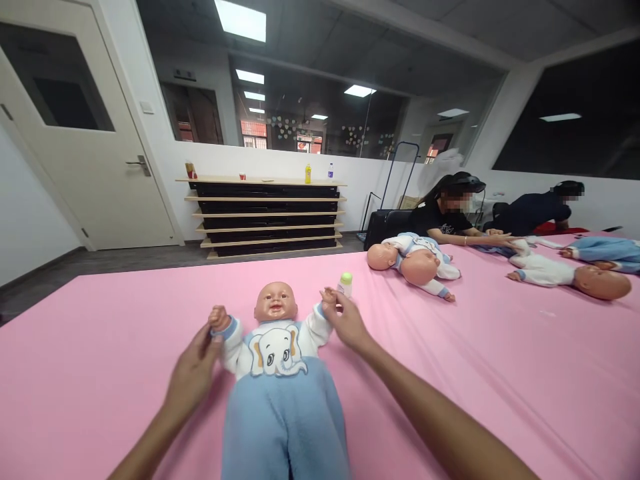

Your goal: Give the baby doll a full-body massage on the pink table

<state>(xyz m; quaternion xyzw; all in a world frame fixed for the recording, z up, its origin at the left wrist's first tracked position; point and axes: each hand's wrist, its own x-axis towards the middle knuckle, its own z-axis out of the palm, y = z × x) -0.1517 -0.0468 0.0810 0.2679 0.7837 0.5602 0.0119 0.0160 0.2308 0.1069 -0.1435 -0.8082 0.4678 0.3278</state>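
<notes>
A baby doll (280, 390) lies face up before me, its head away from me. It wears a white top with an elephant on the chest and light blue trousers. My left hand (193, 370) is closed on the doll's wrist and cuff at the left of the picture. At the other side, my right hand (349, 321) pinches the doll's raised hand. Both doll arms are bent up beside its head. Just behind my right hand stands a small bottle (345, 283) with a green cap, partly hidden by my fingers.
The table has a pink cover (125, 347). More dolls (420, 263) lie at the back right, and another doll (575, 277) farther right. Two people (445, 217) sit beyond them. By the far wall stands a stack of dark panels and boards (265, 217) with bottles on top.
</notes>
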